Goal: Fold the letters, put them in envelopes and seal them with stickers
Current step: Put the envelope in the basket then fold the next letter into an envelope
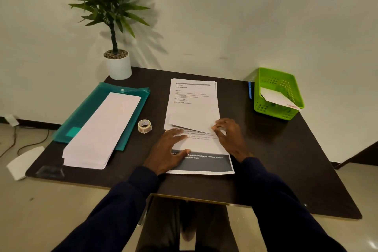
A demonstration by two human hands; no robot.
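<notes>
A printed letter with a dark band along its near edge lies in front of me on the dark table. My left hand rests flat on its left side, fingers spread. My right hand pinches the lower right corner of the top sheet of the letter stack just behind, lifting that edge. A stack of long white envelopes lies on a teal plastic folder at the left. A roll of stickers stands between the envelopes and the letters.
A green plastic basket at the far right holds a sealed white envelope. A blue pen lies beside it. A potted plant stands at the far left corner. Paper and cables lie on the floor at left.
</notes>
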